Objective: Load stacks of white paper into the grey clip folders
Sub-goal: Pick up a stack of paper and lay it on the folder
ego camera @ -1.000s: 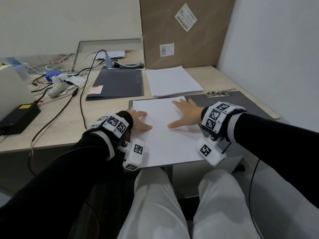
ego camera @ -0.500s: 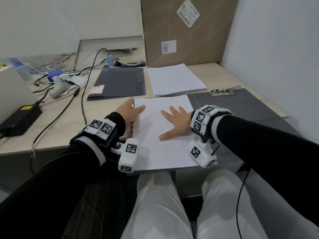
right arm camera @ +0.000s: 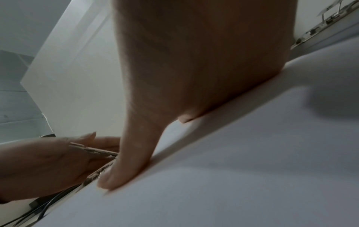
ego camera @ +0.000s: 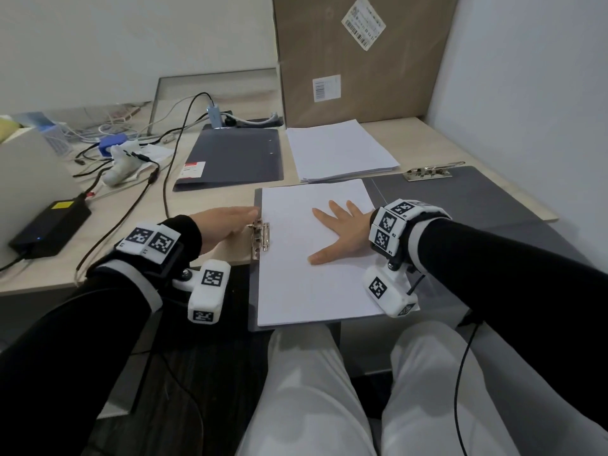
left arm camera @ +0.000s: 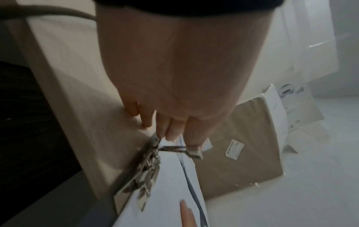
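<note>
An open grey clip folder [ego camera: 253, 297] lies at the desk's front edge with a stack of white paper [ego camera: 309, 278] on it. Its metal clip [ego camera: 261, 240] sits at the paper's left edge. My left hand [ego camera: 230, 222] pinches the clip's lever [left arm camera: 191, 151], which stands raised; the right wrist view shows the lever [right arm camera: 93, 151] between thumb and fingers. My right hand [ego camera: 342, 232] lies flat on the paper with fingers spread, and its thumb [right arm camera: 124, 169] presses near the clip. A second paper stack [ego camera: 339, 153] lies behind.
A closed grey folder [ego camera: 233, 156] lies at the back left of the paper. Another grey folder [ego camera: 477, 199] with its clip [ego camera: 431, 171] lies at the right. A cardboard box [ego camera: 355, 60] leans on the wall. Cables and a black power brick [ego camera: 49, 225] are on the left.
My left hand left the paper's left edge and took hold of the clip lever. My right hand slid left and nearer on the paper. The clip now shows beside the paper.
</note>
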`<state>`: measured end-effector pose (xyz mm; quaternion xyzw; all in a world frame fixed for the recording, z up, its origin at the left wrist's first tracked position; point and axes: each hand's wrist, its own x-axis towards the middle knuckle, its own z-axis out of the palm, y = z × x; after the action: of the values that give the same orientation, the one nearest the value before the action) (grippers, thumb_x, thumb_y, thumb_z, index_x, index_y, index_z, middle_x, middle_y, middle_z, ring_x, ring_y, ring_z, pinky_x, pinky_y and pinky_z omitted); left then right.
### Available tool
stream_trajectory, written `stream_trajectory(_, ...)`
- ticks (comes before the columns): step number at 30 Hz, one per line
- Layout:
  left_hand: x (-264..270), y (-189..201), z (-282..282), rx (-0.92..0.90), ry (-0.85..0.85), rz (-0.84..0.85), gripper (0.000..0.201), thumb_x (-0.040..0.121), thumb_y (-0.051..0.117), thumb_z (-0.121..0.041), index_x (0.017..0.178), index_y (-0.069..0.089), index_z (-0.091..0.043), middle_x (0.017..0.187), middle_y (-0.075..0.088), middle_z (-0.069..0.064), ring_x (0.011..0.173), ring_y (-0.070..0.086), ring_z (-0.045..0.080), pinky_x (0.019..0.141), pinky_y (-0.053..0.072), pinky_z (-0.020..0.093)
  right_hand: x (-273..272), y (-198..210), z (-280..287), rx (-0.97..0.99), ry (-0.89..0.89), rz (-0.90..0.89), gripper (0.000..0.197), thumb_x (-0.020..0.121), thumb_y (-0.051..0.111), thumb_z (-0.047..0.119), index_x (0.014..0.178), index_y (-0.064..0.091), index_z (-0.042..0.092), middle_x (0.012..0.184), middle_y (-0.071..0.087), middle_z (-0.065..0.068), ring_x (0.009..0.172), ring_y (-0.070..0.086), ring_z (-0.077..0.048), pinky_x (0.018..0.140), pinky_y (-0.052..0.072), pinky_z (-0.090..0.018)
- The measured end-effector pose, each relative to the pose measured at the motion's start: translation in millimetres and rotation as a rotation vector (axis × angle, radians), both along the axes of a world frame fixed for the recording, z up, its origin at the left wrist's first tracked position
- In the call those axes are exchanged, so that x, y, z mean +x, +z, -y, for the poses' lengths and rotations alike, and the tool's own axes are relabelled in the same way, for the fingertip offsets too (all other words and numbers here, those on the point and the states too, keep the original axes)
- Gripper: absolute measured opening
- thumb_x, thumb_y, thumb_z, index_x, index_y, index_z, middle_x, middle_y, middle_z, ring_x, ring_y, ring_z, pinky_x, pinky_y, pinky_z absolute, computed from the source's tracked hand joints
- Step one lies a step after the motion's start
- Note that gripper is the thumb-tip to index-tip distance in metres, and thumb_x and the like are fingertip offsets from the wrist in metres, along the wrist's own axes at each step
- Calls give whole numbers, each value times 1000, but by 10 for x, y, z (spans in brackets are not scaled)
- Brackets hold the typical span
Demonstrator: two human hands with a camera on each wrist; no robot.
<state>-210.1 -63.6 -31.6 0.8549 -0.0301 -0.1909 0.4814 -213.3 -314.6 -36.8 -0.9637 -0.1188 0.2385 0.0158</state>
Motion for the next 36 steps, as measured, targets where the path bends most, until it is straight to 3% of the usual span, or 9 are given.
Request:
stream_trajectory(3,-48,14,-54,8,-91,-89,42,92,48,-44,132,46,-33,137,47,-16,104,55,-17,95,36,5,-5,-7,-3,6,-2,1,112,63,46,87,146,-17,46,158,-25,9,146,-23,-26,114,-7,-57)
stream_trajectory(4,-59,33,-45,45,-114,-99,50,88,51,-48,135,42,-34,139,44,-17,110,52,-16,97,33,5,-4,-9,-3,7,-3,1,112,63,46,87,146,-17,46,158,-25,9,146,-23,-26,114,-7,-56)
stream_trajectory(7,-81,93,49,416,-181,-15,61,95,44,-40,150,21,-26,153,32,-8,141,29,8,115,15,22,5,-19,12,8,0,-1,113,63,47,87,146,-18,46,158,-25,9,146,-23,-25,115,-8,-56)
stream_trajectory(10,-95,90,122,673,-279,52,69,94,48,-39,151,13,-20,151,36,-2,139,34,17,113,21,26,5,-28,26,9,13,-5,113,62,47,87,145,-18,46,158,-25,10,146,-23,-24,115,-6,-56)
stream_trajectory(16,-84,46,211,792,-309,161,70,90,55,-40,145,24,-10,143,41,6,127,44,23,109,33,34,-6,-15,32,3,15,3,112,63,46,87,145,-18,46,158,-24,11,147,-22,-23,115,-6,-55)
stream_trajectory(29,-119,98,171,803,-303,86,76,92,50,-43,151,11,-17,150,36,5,135,39,23,113,27,32,25,-60,42,24,23,13,113,61,47,88,145,-18,47,158,-25,11,146,-23,-23,114,-7,-57)
stream_trajectory(31,-129,130,196,807,-292,79,74,91,50,-44,151,14,-18,151,36,5,137,37,24,113,25,32,34,-76,48,32,26,14,113,61,46,88,145,-18,47,158,-25,11,146,-23,-23,114,-6,-57)
stream_trajectory(33,-106,174,244,818,-258,104,63,92,50,-43,146,29,-16,147,42,6,135,40,24,110,27,31,43,-85,46,38,27,25,109,64,42,88,146,-16,45,158,-23,9,147,-21,-25,114,-6,-58)
stream_trajectory(36,52,223,322,801,-159,180,40,93,48,-42,118,60,-12,123,59,8,123,51,26,98,36,30,98,-74,33,113,4,28,84,82,27,77,151,-1,39,162,-9,5,149,-12,-28,117,-4,-52)
